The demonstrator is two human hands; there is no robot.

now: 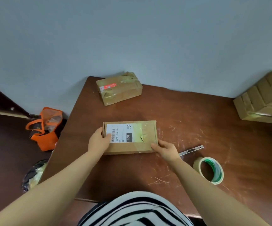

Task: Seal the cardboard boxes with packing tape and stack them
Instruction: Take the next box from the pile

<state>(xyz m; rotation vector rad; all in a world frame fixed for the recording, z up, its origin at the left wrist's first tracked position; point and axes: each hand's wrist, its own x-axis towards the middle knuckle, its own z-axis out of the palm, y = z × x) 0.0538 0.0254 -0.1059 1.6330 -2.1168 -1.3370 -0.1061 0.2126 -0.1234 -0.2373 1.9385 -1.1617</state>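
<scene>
A flat cardboard box with a white shipping label lies in the middle of the brown table. My left hand grips its left end, thumb on the label. My right hand holds its near right corner with curled fingers. A roll of packing tape lies flat on the table to the right of my right arm. A taped cardboard box with a red sticker sits at the table's far edge by the wall.
A metal box cutter lies between the held box and the tape roll. Larger cardboard boxes are stacked at the far right. An orange bag stands on the floor left of the table.
</scene>
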